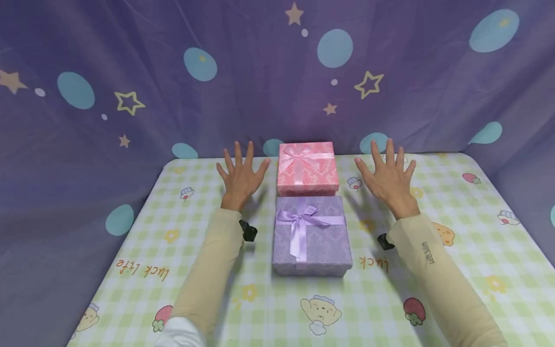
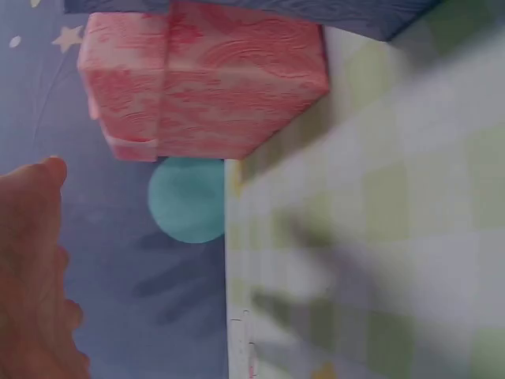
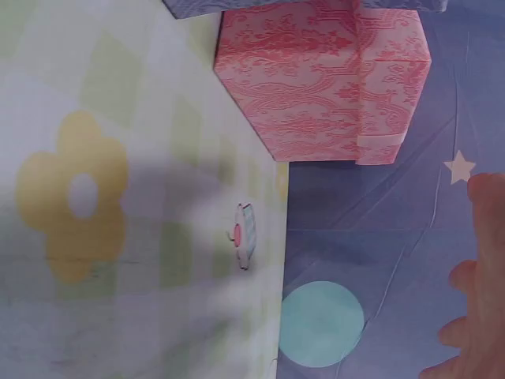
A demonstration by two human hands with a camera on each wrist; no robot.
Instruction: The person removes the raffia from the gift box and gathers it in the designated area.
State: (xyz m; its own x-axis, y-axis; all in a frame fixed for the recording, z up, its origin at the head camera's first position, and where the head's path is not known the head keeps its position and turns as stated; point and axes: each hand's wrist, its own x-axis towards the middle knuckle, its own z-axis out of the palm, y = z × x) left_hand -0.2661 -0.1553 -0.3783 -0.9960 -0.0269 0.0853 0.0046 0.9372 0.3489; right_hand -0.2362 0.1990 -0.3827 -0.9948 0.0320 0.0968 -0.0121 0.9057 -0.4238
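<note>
A pink gift box (image 1: 307, 178) with a pink ribbon bow stands at the back middle of the table. Directly in front of it is a larger purple gift box (image 1: 318, 246), tied with a lilac bow; both lids are on. To the left of the pink box, my left hand (image 1: 244, 178) is spread with straight fingers, holding nothing. My right hand (image 1: 389, 183) is likewise spread, to the right of the boxes and apart from them. Each wrist view shows the pink box's side, (image 2: 237, 87) in the left one, with part of the hand at the frame's edge.
A green-and-white checked cloth (image 1: 143, 294) with cartoon prints covers the table. Behind it and at both sides hangs a purple curtain (image 1: 260, 96) with stars and blue ovals. Small black devices sit at the left wrist (image 1: 248, 231) and right wrist (image 1: 385, 242).
</note>
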